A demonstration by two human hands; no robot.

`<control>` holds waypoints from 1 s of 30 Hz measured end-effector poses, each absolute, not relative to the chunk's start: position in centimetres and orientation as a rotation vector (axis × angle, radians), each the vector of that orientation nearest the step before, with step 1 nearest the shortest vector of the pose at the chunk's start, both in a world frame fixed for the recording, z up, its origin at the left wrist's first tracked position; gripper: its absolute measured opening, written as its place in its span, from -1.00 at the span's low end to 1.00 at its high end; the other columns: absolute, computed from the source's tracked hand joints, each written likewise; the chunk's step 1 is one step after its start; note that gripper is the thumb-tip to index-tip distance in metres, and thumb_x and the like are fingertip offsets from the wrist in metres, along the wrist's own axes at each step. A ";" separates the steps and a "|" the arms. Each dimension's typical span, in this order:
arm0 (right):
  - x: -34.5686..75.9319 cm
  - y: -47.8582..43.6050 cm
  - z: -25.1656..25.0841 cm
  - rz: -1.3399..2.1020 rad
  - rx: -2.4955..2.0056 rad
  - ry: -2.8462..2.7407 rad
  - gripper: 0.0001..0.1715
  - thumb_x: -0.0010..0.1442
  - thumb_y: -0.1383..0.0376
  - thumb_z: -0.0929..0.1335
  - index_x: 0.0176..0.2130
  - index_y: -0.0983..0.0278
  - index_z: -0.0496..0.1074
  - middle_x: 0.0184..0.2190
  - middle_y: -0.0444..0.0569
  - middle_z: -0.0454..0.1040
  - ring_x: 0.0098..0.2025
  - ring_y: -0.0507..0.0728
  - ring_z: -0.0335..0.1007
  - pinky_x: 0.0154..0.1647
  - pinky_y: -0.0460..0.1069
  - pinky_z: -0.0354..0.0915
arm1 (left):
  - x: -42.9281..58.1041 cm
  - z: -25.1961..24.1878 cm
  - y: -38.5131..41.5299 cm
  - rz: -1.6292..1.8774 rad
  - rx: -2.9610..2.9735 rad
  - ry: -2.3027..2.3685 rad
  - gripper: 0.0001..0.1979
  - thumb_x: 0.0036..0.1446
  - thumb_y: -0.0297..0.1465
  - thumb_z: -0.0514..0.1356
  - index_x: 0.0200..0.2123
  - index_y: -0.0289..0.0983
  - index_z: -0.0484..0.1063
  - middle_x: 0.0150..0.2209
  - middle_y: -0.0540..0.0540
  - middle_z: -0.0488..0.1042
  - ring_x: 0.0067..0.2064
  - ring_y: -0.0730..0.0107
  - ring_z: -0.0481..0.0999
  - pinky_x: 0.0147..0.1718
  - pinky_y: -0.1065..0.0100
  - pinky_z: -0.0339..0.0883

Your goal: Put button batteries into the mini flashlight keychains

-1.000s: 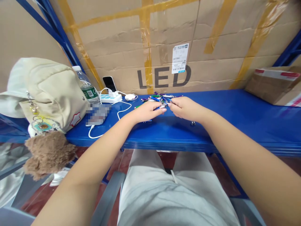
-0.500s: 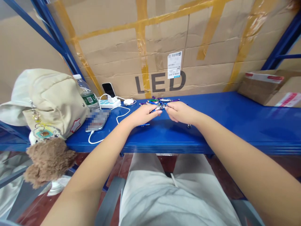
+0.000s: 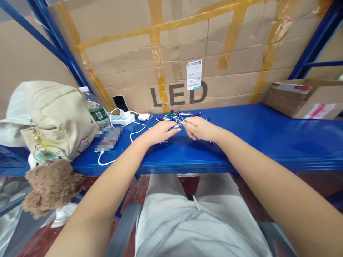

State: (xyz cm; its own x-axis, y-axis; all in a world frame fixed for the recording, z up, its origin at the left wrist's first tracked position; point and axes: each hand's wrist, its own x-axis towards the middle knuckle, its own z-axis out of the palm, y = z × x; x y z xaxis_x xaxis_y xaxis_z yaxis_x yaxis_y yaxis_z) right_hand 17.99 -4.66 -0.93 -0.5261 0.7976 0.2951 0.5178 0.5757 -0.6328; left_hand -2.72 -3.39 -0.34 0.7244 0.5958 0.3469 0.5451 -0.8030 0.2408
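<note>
A loose pile of several slim, shiny pen-like items (image 3: 175,116) in blue, purple and green lies on the blue shelf top (image 3: 241,139). At the pile's front left is my left hand (image 3: 162,132), its fingers closed around a small silver and blue item whose end shows by the thumb. My right hand (image 3: 197,127) is closed at the right of the pile, fingers curled under and thumb pressed in. What it pinches is too small to make out. Small metal bits show just beside and beneath the hands.
Left on the shelf are a cream bag (image 3: 61,117) with a brown plush (image 3: 53,185), a water bottle (image 3: 96,109), a phone (image 3: 108,138) on a white cable and a power strip (image 3: 122,119). An open carton (image 3: 302,98) stands at right; large cardboard (image 3: 128,71) rises behind.
The whole view has shifted slightly, so most things appear a little further left. My hands remain close together at the pile, with the right one slightly nearer the left.
</note>
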 end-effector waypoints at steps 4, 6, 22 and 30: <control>17.8 -4.9 -0.8 0.689 -1.075 -2.225 -0.59 0.36 0.33 0.14 -0.54 0.20 0.13 -0.73 -0.21 0.31 -0.63 -0.01 0.22 -0.44 -0.09 0.17 | -2.5 -0.5 -3.4 0.638 2.804 0.971 -0.67 0.32 -0.20 -0.01 -0.33 -0.29 0.39 -0.33 -0.07 0.49 -0.29 0.31 0.43 -0.22 0.31 0.28; 17.7 -4.9 -0.7 0.691 -1.098 -2.226 -0.58 0.37 0.34 0.14 -0.54 0.20 0.12 -0.73 -0.21 0.31 -0.63 -0.01 0.22 -0.44 -0.09 0.17 | -2.4 -0.7 -3.4 0.643 2.800 1.001 -0.66 0.32 -0.18 -0.02 -0.36 -0.28 0.36 -0.39 -0.05 0.45 -0.34 0.33 0.40 -0.28 0.32 0.25; 18.1 -4.5 -0.6 0.796 -1.159 -2.239 -0.67 0.35 0.25 0.17 -0.48 0.20 0.15 -0.71 -0.22 0.33 -0.67 -0.01 0.17 -0.55 -0.08 0.14 | -2.7 -0.6 -2.9 0.720 2.757 1.125 -0.72 0.31 -0.18 0.02 -0.29 -0.25 0.35 -0.34 -0.05 0.47 -0.31 0.32 0.42 -0.31 0.33 0.23; 18.7 -3.6 -1.0 0.733 -1.199 -2.218 -0.62 0.37 0.18 0.16 -0.48 0.22 0.18 -0.66 -0.17 0.38 -0.62 0.00 0.24 -0.50 -0.09 0.17 | -3.6 -0.6 -1.6 0.818 2.709 1.150 -0.74 0.27 -0.23 0.09 -0.16 -0.27 0.47 -0.16 -0.12 0.56 -0.12 0.23 0.51 -0.09 0.26 0.34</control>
